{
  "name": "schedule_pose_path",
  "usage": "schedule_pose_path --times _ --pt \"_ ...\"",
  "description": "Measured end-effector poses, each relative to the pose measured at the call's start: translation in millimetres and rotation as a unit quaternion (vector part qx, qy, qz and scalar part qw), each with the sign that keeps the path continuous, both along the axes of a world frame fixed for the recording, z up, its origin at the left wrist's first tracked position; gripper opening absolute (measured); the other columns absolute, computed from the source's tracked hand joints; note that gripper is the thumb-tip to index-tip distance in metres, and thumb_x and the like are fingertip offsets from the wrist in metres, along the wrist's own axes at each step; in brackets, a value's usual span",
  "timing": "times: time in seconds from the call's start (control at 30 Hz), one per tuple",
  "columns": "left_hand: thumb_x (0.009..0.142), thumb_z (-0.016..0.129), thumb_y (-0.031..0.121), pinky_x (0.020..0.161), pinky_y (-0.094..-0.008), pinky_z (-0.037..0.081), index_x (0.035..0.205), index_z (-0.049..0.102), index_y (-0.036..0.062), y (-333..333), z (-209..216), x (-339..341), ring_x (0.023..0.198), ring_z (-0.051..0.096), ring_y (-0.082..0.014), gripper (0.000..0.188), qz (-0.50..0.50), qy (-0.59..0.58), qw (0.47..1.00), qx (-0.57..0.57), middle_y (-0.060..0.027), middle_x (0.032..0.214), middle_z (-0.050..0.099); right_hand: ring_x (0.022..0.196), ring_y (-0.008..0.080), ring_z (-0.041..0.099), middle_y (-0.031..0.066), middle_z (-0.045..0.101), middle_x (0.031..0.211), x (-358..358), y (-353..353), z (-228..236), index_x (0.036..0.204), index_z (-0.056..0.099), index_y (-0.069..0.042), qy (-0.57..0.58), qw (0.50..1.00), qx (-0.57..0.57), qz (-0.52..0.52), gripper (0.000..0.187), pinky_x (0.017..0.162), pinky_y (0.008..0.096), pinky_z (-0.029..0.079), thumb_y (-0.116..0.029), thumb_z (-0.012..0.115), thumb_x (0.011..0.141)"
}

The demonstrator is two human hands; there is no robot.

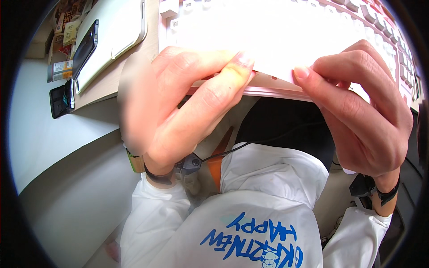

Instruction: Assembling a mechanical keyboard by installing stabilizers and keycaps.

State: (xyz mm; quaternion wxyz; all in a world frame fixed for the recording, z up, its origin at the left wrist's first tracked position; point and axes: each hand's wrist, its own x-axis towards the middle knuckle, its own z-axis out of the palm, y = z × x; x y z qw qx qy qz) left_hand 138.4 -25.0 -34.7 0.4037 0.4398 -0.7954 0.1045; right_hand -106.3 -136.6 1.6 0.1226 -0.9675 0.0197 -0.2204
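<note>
Both my hands are raised over the near edge of a pink-and-white keyboard (382, 27). Between them is a bright white sheet (279, 56), probably paper; glare washes out its surface and outline. My left hand (192, 91) pinches its lower left part, thumb and forefinger pressed together. On the other side, my right hand (364, 100) grips the lower edge between thumb and bent fingers, the thumb tip showing in front. A short strip of the keyboard's pink front edge shows below the sheet. A blurred patch covers the outer side of my left hand.
At the left, a dark phone (86, 49) lies on a white flat device (123, 27) on the wooden desk (100, 82). Several snack packets (67, 33) and a small black case (60, 100) are beyond it. A black cable (225, 152) runs below my hands.
</note>
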Motion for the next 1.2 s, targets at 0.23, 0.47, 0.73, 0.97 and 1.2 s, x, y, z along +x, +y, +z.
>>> schedule_pose_path --times 0.23,0.47,0.73,0.97,1.2 --pt "0.066 0.086 -0.009 0.063 -0.0313 0.056 0.097 0.076 -0.0070 -1.6 -1.8 1.7 0.074 0.071 -0.0257 0.033 -0.002 0.005 1.000 -0.013 -0.0177 0.090 0.073 0.075 0.0221 0.062 0.0176 0.068 0.091 2.0 2.7 2.6 0.115 0.074 0.004 0.001 1.000 0.015 -0.015 0.039 0.058 0.0301 0.046 0.002 0.078 0.076" --pt "0.065 0.087 -0.007 0.063 -0.0310 0.056 0.097 0.076 -0.0068 -4.8 -5.4 1.8 0.072 0.071 -0.0253 0.034 -0.006 -0.006 0.999 -0.039 -0.0172 0.089 0.073 0.075 0.0219 0.062 0.0167 0.067 0.092 -1.8 4.1 3.6 0.116 0.074 0.004 0.009 1.000 0.002 -0.027 0.040 0.056 0.0289 0.045 0.006 0.077 0.076" --pt "0.065 0.088 -0.007 0.062 -0.0307 0.056 0.098 0.077 -0.0058 -2.9 -5.7 -0.5 0.072 0.070 -0.0249 0.034 0.004 -0.001 0.999 -0.036 -0.0163 0.089 0.074 0.076 0.0224 0.063 0.0168 0.068 0.094 -4.6 3.9 2.9 0.116 0.075 0.003 0.026 0.999 -0.026 -0.031 0.039 0.057 0.0290 0.048 0.010 0.075 0.078" --pt "0.065 0.087 -0.009 0.063 -0.0310 0.057 0.098 0.076 -0.0053 -3.1 -6.2 0.0 0.072 0.070 -0.0249 0.035 0.001 0.002 0.999 -0.035 -0.0160 0.089 0.073 0.077 0.0230 0.064 0.0175 0.069 0.095 -5.7 6.3 4.8 0.116 0.075 0.002 0.037 0.998 -0.035 -0.039 0.039 0.058 0.0293 0.049 0.011 0.074 0.078" --pt "0.064 0.086 -0.012 0.062 -0.0314 0.057 0.097 0.076 -0.0046 -2.3 -8.3 -0.8 0.071 0.070 -0.0249 0.034 0.007 0.012 0.999 -0.034 -0.0157 0.088 0.073 0.078 0.0238 0.065 0.0180 0.069 0.095 -4.4 5.8 3.3 0.117 0.075 0.003 0.033 0.998 -0.030 -0.033 0.037 0.058 0.0302 0.049 0.009 0.074 0.080"
